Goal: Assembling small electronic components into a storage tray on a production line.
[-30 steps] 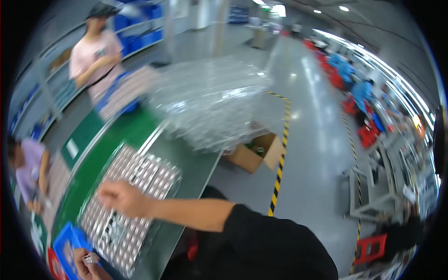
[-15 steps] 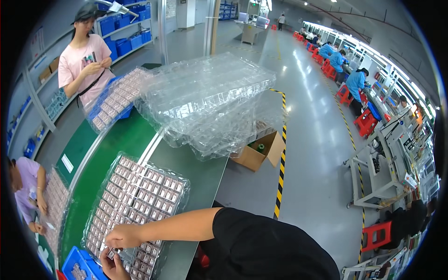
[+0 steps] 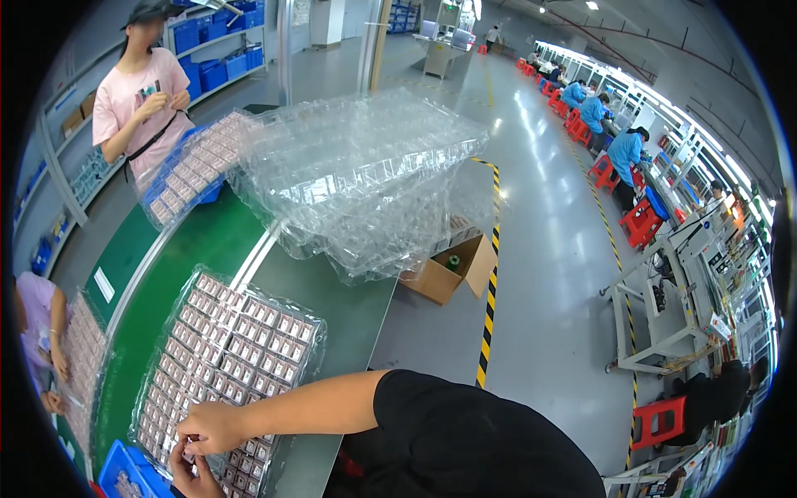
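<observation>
Broadly, a long bench [image 3: 353,311] with a bright green strip [image 3: 187,257] along it crosses the left half of the view. Beyond its far end stands a co-worker in a pink shirt [image 3: 145,112]; another, in a purple shirt [image 3: 37,311], works at the left edge. A loose stack of clear plastic trays [image 3: 357,170] covers the bench's upper part and overhangs its right edge, near an open cardboard box [image 3: 436,280] on the floor. Nearer lies a filled tray [image 3: 319,334], slanted across the green strip, with a blue bin [image 3: 148,466] just beside its lower left corner. Over that corner the right hand [image 3: 214,427] and left hand [image 3: 195,477] come together, fingertips meeting; whether they pinch anything cannot be told. Small square parts [image 3: 264,339] sit in rows throughout the filled tray.
</observation>
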The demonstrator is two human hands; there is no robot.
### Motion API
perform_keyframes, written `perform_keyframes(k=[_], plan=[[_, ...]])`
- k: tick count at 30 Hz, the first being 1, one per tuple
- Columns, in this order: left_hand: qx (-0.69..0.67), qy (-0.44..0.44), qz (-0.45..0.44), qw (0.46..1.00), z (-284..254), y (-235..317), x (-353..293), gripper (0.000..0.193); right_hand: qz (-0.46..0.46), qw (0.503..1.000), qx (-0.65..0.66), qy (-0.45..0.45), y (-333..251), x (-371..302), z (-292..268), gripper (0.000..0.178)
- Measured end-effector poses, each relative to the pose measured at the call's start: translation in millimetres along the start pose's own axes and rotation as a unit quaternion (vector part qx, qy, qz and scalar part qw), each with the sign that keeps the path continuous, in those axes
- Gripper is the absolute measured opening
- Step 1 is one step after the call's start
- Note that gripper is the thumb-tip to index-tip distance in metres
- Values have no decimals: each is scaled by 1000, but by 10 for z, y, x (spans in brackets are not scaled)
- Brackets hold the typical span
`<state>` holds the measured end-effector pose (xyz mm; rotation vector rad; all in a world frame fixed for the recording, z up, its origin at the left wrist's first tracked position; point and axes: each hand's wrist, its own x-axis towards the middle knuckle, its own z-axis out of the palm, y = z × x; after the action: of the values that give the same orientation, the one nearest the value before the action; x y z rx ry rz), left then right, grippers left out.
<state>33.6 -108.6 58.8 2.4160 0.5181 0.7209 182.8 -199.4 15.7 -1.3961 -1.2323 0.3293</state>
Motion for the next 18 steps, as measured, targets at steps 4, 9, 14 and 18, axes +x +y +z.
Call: perform_keyframes(k=[4,9,14,18], plan=[[7,9,-30,999,28,-110,15,29,2,1000,6,6,19,18,22,21],[-53,56,35,996,5,-112,-4,30,-14,1000,22,16,61,19,67,22],[-26,75,48,996,34,-174,-32,32,8,999,-34,-29,140,25,127,24],[8,80,83,993,22,-74,-36,31,12,999,-36,-22,190,31,144,24]])
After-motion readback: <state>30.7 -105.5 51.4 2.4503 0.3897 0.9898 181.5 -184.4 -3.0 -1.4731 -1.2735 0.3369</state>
